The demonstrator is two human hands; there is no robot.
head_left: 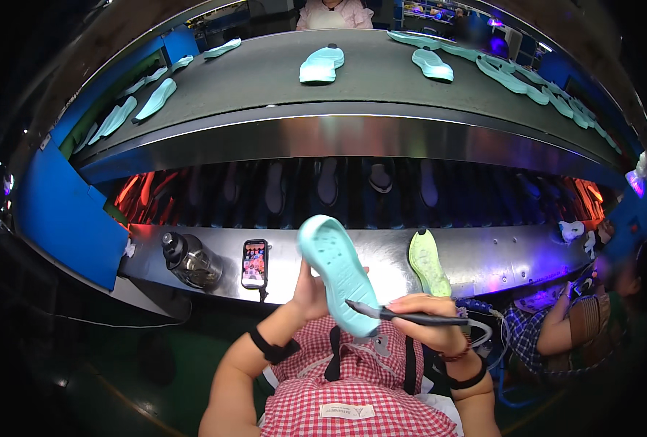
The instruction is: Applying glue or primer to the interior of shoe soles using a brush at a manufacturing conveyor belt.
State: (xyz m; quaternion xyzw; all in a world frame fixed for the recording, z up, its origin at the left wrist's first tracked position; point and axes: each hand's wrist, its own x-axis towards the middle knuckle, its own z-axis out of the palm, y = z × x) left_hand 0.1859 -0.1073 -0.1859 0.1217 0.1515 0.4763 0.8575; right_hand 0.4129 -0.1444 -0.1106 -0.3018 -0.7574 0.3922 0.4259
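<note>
Turquoise shoe sole (332,255) held up in the left grip (310,294), dark pen-like tool (427,320) across it.
The left grip clasps the sole's edge; the right grip (437,336) pinches the tool, tip at the sole's lower part. Beyond the right grip, a yellow-green sole (428,264) lies on the metal desk (495,266); left of the left grip, a phone (253,264), then a bottle (192,262).

Left hand (309,296) grips, apparently half-curled; right hand (436,335) pinches.
</note>
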